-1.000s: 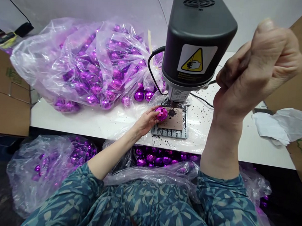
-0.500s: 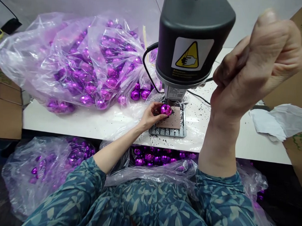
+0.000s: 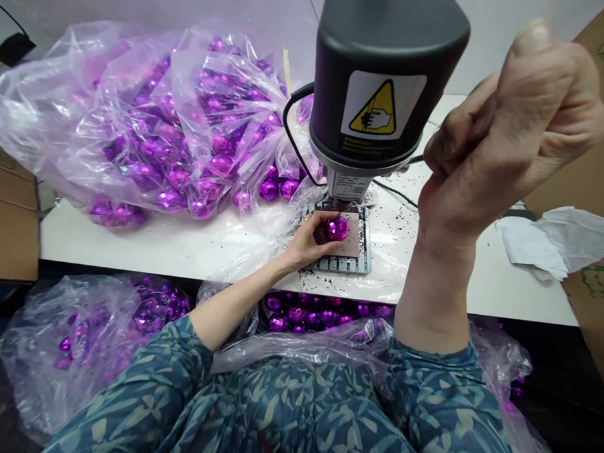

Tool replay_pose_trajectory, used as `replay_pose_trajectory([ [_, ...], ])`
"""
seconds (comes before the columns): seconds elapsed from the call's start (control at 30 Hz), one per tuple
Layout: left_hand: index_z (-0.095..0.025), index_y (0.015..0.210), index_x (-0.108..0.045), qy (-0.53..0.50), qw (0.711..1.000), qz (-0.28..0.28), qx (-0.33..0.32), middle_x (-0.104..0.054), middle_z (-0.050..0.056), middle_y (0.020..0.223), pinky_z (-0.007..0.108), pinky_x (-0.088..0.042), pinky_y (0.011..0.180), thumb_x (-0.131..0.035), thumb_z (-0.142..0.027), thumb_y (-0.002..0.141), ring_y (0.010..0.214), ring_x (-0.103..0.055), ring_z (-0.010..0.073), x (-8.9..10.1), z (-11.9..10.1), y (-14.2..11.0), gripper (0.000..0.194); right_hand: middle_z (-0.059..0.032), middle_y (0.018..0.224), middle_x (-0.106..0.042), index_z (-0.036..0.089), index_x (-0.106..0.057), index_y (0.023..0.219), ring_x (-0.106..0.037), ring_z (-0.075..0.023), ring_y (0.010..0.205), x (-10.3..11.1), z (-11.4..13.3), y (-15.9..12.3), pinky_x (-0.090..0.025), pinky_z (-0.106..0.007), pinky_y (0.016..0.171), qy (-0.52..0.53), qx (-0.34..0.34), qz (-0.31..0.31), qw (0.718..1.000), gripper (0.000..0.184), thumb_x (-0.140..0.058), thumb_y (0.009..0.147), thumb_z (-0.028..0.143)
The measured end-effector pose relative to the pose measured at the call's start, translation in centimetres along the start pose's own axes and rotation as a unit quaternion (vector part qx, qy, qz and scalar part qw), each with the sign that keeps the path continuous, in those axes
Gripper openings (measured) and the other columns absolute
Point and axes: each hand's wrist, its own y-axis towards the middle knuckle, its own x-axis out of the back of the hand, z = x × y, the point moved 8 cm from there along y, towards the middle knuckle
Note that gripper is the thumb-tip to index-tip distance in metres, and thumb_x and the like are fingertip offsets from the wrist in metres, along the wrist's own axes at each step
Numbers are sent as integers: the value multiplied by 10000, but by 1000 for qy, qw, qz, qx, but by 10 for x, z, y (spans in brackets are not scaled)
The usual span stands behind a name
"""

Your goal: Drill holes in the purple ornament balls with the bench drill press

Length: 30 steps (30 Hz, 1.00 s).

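Note:
My left hand point(image 3: 308, 243) is closed around a shiny purple faceted ball point(image 3: 338, 228), with thumb and fingers on its sides. The ball sits over a brown board point(image 3: 350, 245) on the grey slotted base point(image 3: 363, 262), right below the drill press point(image 3: 389, 63). Whether the drill bit touches the ball cannot be made out. My right hand point(image 3: 517, 122) is raised in a fist to the right of the motor housing. A short dark lever point(image 3: 416, 159) runs from the machine to this fist; its grip end is hidden by the fingers.
A large clear bag point(image 3: 151, 126) of purple balls lies on the white table point(image 3: 181, 248) at left. More balls point(image 3: 308, 317) fill a plastic-lined container under the front edge. Dark shavings surround the base. White paper point(image 3: 541, 243) and cardboard point(image 3: 585, 165) are at right.
My left hand has carried the ball rightward over the board, under the drill, and its grip has shifted to the ball's sides. My right fist stays almost still. The view has shifted slightly.

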Motion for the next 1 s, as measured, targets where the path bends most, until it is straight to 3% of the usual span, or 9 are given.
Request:
replay_pose_trajectory([
  [0.13,-209,1236,-628,-33,999,-24,15,-687,121,1237,451,-513,1024,-823,-363,820,1141,-648,267,-5,6,0,485,94,405,-310,203,-348,575,-261,-20,323,4,0,-1,-141,-249,365,21,0,-1,1000,527,-682,737,578],
  [0.27,-213,1249,-603,-77,997,-29,6,-664,126,1272,437,-523,1036,-833,-388,818,1165,-654,259,-8,7,-2,519,94,432,-337,181,-366,574,-324,-11,357,9,8,-11,-223,-206,399,-6,12,15,1000,464,-662,823,437],
  [0.47,-225,1247,-601,-70,997,-30,-13,-661,114,1268,432,-533,1034,-827,-426,822,1166,-659,249,-7,7,-2,521,75,456,-221,197,-256,580,-301,-9,371,20,22,-35,-231,-212,412,-46,28,-10,998,483,-564,945,270],
  [0.67,-217,1216,-613,-39,998,-44,-32,-680,99,1221,427,-535,1030,-836,-420,816,1152,-667,247,-4,2,-2,501,47,458,-148,174,-128,590,-251,2,363,24,19,-44,-201,-189,383,-29,64,14,997,562,-567,934,243],
  [0.87,-215,1202,-615,-36,998,-46,-40,-682,102,1212,430,-534,1023,-832,-439,818,1143,-668,247,-4,0,-2,495,50,505,-88,171,-154,652,-249,12,362,31,15,-52,-213,-146,387,-19,121,12,992,529,-590,918,310],
  [1.0,-220,1202,-615,-32,997,-47,-52,-680,99,1209,431,-531,1024,-826,-430,827,1142,-665,244,-4,-1,-2,479,62,482,-88,170,-149,665,-154,17,335,39,14,-58,-193,-141,358,-1,174,13,985,509,-591,896,270],
])
